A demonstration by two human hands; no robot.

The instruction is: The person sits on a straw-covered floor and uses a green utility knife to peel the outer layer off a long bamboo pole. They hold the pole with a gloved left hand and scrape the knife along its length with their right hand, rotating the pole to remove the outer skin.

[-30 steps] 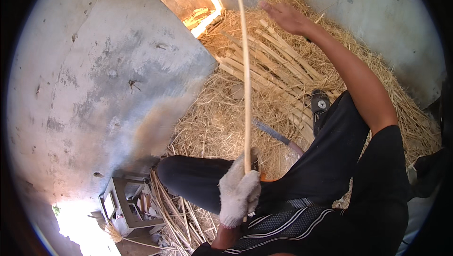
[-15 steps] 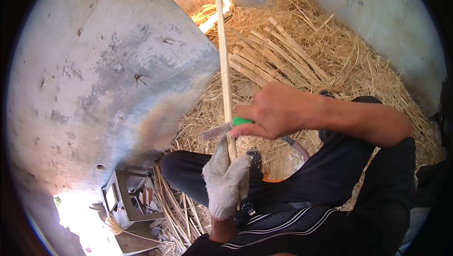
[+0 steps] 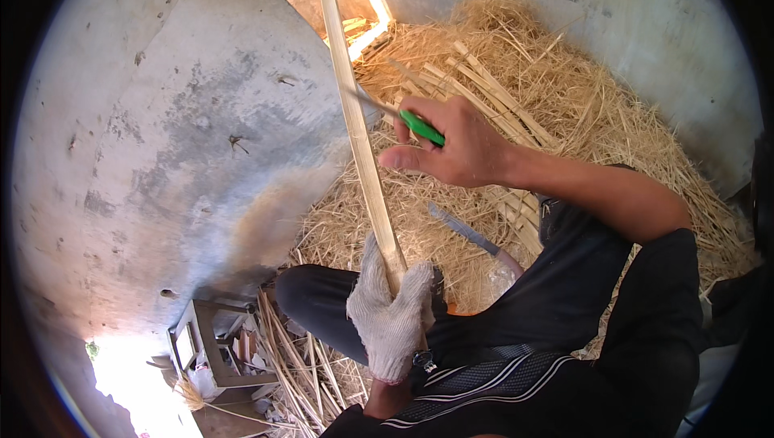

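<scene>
My left hand, in a whitish knit glove, is closed around the lower end of a long pale bamboo strip. The strip slants up and slightly left, past the upper edge of the picture. A knife with a green handle is gripped in my bare right hand. Its thin blade points left and reaches the strip well above my glove; whether it touches is too blurred to tell. Another knife with a long grey blade lies on the shavings between my legs.
Several split bamboo pieces lie on a wide heap of curly shavings ahead and right. A stained wall rises at the left. By my left knee are a wooden frame stand with scraps and a bundle of thin strips.
My right hand has moved up and away from my glove with the green-handled knife, its blade now tilted upward. The strip's far end has swung left; its flat face shows more.
</scene>
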